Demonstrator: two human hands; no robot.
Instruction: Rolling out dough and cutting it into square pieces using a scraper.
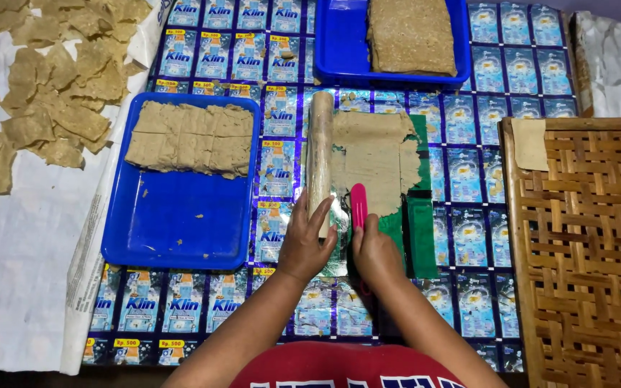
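Observation:
My left hand (303, 244) rests its fingers on the near end of a wooden rolling pin (319, 154) that lies lengthwise on the mat. My right hand (376, 251) grips a pink-handled tool (359, 205), its tip at the near edge of a thin flattened brown dough sheet (371, 158). The sheet lies on a green plastic sheet (421, 230), just right of the rolling pin.
A blue tray (181, 223) at left holds cut brown dough squares (192, 136). Another blue tray (343, 43) at the back holds a stack of sheets. A woven bamboo rack (591, 251) with one square stands at right. Loose pieces (44, 86) lie on white paper at far left.

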